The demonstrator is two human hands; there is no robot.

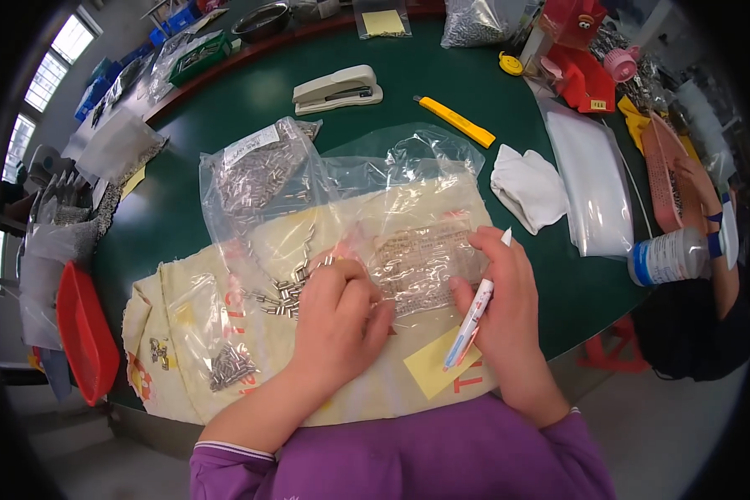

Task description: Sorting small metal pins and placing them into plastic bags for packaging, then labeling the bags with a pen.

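Observation:
My left hand (pixel 339 321) rests with curled fingers at the right edge of loose small metal pins (pixel 282 298), which lie on a cream cloth (pixel 358 408). Its fingertips are hidden, so what they pinch cannot be made out. In my right hand (pixel 512 304) a white pen (pixel 475 315) with coloured markings is held slantwise. Between the hands lies a printed paper slip (pixel 425 267) under clear plastic. Farther back, a clear bag (pixel 262 175) holds many more pins. A smaller heap of pins (pixel 233 367) sits nearer me at left, and a yellow note (pixel 432 367) lies below my right hand.
On the green table (pixel 250 92) are a white stapler (pixel 337 89), a yellow cutter (pixel 456 121), a white folded cloth (pixel 527 187) and plastic sleeves (pixel 587 179). A red tray (pixel 86 333) stands at left. At right are a bottle (pixel 668 257) and another person's arm (pixel 725 275) by a pink basket (pixel 665 175).

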